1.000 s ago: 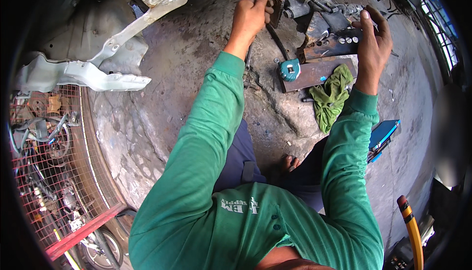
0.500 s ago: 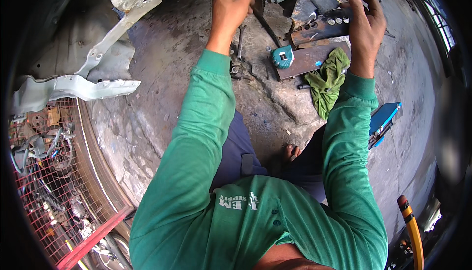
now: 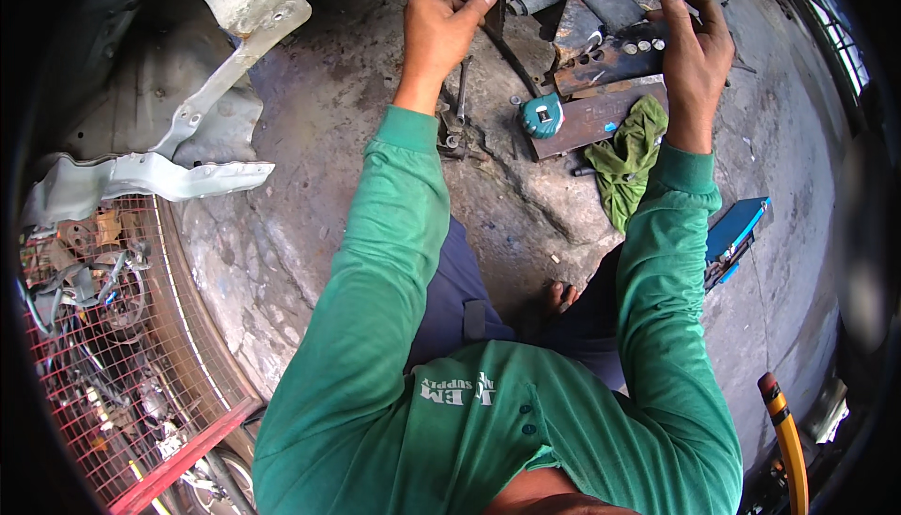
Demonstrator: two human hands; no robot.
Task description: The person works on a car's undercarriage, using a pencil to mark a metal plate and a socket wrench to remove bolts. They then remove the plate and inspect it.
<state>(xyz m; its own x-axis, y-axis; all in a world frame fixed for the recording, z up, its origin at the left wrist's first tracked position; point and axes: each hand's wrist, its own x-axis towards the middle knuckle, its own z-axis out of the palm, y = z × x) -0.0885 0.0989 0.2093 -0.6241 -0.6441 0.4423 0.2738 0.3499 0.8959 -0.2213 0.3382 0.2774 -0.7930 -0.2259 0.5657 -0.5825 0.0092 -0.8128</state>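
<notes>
My left hand (image 3: 443,35) is closed at the far side, its thumb pressed toward curled fingers. Whatever small thing is pinched there is too dark to make out. Beside the fingertips stands a dark metal piece (image 3: 497,8). My right hand (image 3: 696,55) is raised at the far right, thumb and fingers apart, with nothing visible in it. Just left of it lies a dark metal bar with round holes (image 3: 601,65). A flat brown metal plate (image 3: 587,126) lies nearer, with a teal tape measure (image 3: 542,116) at its left end and a green cloth (image 3: 627,163) over its right.
A wrench (image 3: 462,88) and small metal parts lie on the cracked concrete floor (image 3: 300,224). Bent grey sheet metal (image 3: 150,175) juts in at left, above a red mesh cage (image 3: 141,327) of parts. A blue case (image 3: 737,234) is at right, near a yellow-orange handle (image 3: 788,440).
My left thumb has come down nearer me, and its fingers are less blurred. My right hand has hardly moved. The view has shifted slightly.
</notes>
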